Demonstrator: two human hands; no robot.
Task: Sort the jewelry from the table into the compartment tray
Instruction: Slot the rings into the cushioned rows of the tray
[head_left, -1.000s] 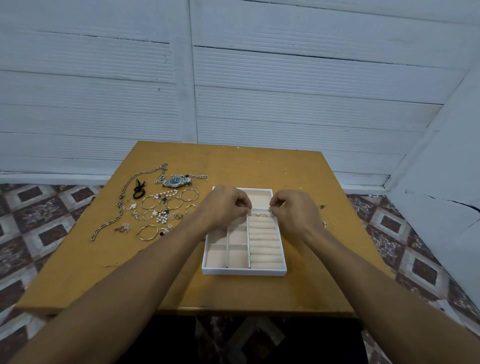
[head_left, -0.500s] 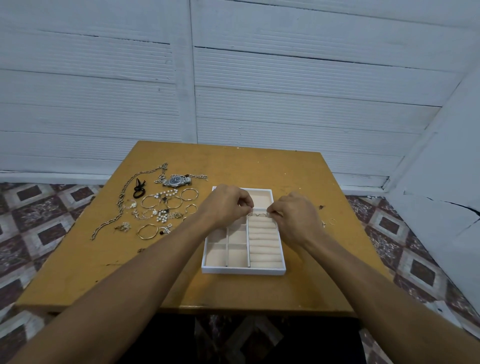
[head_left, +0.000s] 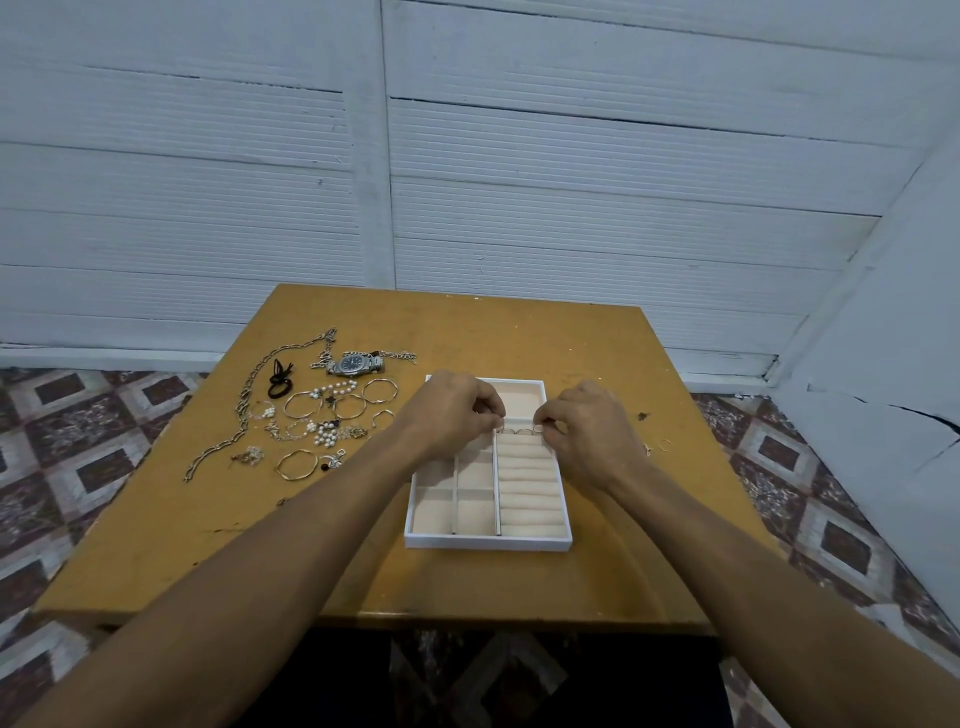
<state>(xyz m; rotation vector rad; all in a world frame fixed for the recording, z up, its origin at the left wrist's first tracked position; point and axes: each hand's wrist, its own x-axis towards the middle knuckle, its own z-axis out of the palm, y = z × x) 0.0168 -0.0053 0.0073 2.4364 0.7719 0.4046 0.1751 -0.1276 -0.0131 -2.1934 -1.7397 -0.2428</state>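
Compartment tray (head_left: 488, 543) sat mid-counter (head_left: 519, 332). Left hand (head_left: 453, 415) and right hand (head_left: 589, 434) were both over the tray's far half. Fingers were curled, tips pinching small rings (head_left: 520, 430) lined along the far end of the ring-roll section. Loose jewelry lay on the counter left of the tray: watch (head_left: 355, 364), long chain (head_left: 244, 410), bangle (head_left: 297, 464), pearl cluster (head_left: 327, 434).

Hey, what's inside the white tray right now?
A few small rings sit in the far slot of the ring rolls in the tray, pinched by the left hand and right hand. Other visible compartments look bare; the left hand covers the far-left ones.
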